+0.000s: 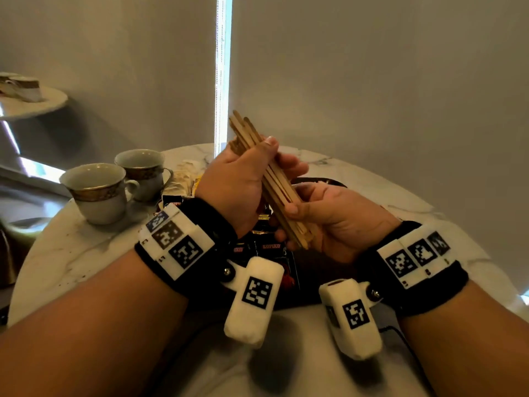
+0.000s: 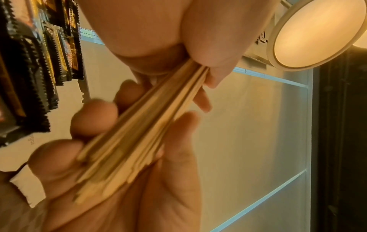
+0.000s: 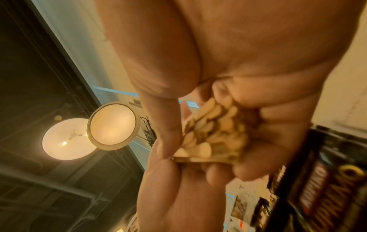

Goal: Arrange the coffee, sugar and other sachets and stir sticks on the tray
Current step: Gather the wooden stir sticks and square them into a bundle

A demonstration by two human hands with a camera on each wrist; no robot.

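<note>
Both hands hold one bundle of wooden stir sticks (image 1: 269, 179), raised above the counter (image 1: 71, 253) and tilted, far ends pointing up-left. Left hand (image 1: 237, 181) wraps the upper-mid part, thumb across the front, fingers curled behind. Right hand (image 1: 332, 222) cups the lower ends w/ curled fingers, thumb pressed on the bundle's side. Left wrist view: stick ends uneven, not flush.

Under the hands a dark tray (image 1: 329, 183), mostly hidden; black Kopiko coffee sachets (image 1: 269, 247) lie below the wrists, whether on the tray can't tell. Pale sachets (image 1: 183, 176) sit just beyond the left hand, blurred.

Two gold-banded teacups (image 1: 100, 193), near left on the counter, side by side, upright, look empty. Counter is round, white marble-look. Grey blinds behind w/ a bright vertical gap. Second small round table (image 1: 37, 106) far left carries more cups. Round ceiling lamp (image 2: 317, 33) lit overhead.
</note>
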